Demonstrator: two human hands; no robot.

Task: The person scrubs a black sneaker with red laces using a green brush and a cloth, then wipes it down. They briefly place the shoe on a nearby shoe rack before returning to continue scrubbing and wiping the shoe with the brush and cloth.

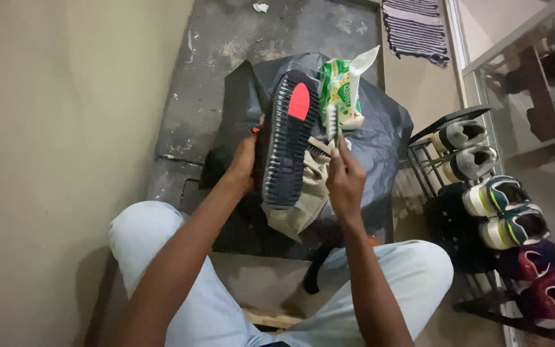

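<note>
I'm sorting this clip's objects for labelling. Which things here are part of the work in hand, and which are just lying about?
In use:
left hand holding the black shoe, sole up
right hand holding the small brush
green-and-white pouch, close behind
beige cloth under the shoe

Lying about:
shoe rack with pairs of shoes
striped mat
scrap of paper

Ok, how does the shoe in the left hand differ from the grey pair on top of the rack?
The held shoe is turned sole up, showing a dark ribbed sole with a red patch; the grey pair sits on the rack, grey uppers showing. The held shoe is gripped by the left hand, with the brush in the right hand beside it; the grey pair is untouched. Both are sneakers.
</note>
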